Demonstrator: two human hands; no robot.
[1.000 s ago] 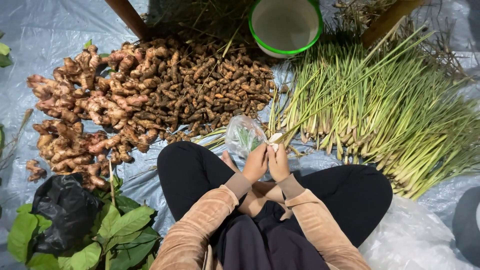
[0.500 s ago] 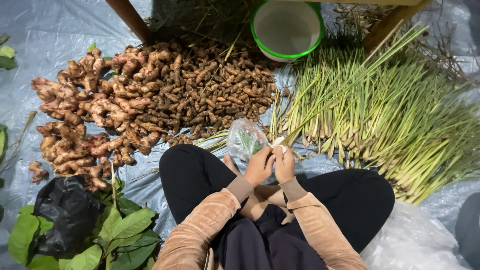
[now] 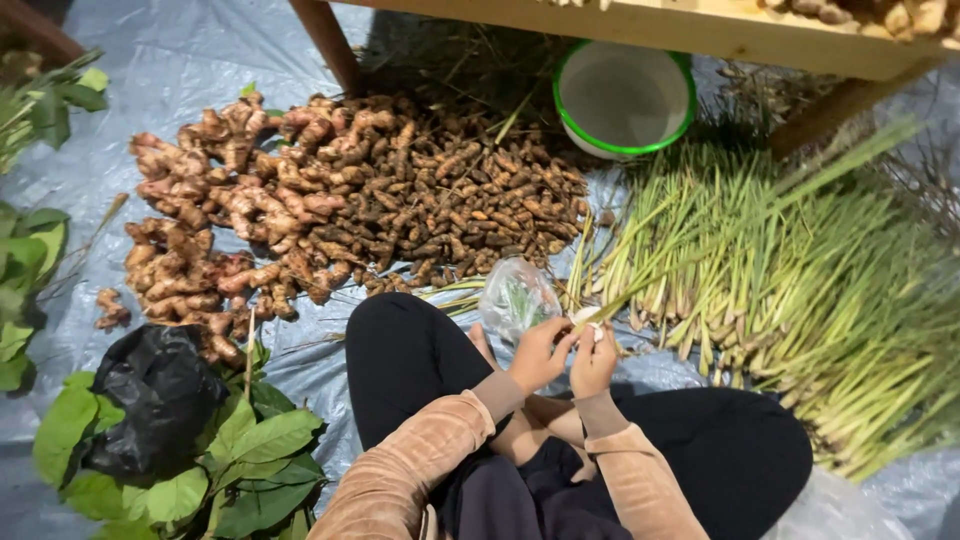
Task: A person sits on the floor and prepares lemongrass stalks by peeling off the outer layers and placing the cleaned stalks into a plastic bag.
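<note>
**View swings right; hands hold one stalk**

Since the earlier frame the view has shifted right, exposing a table edge (image 3: 700,30) far off. Largest first: lemongrass heap (image 3: 800,300) right, root pile (image 3: 350,200) left, bowl (image 3: 625,95) far. Near centre, left hand (image 3: 540,352) and right hand (image 3: 595,360) meet, both pinching a stalk (image 3: 720,235) beside a clear bag (image 3: 515,300).

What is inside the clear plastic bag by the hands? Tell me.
The clear plastic bag shows a few thin green stalks through its wall. How many, and anything lower down, is hidden by glare and by the left hand.
</note>
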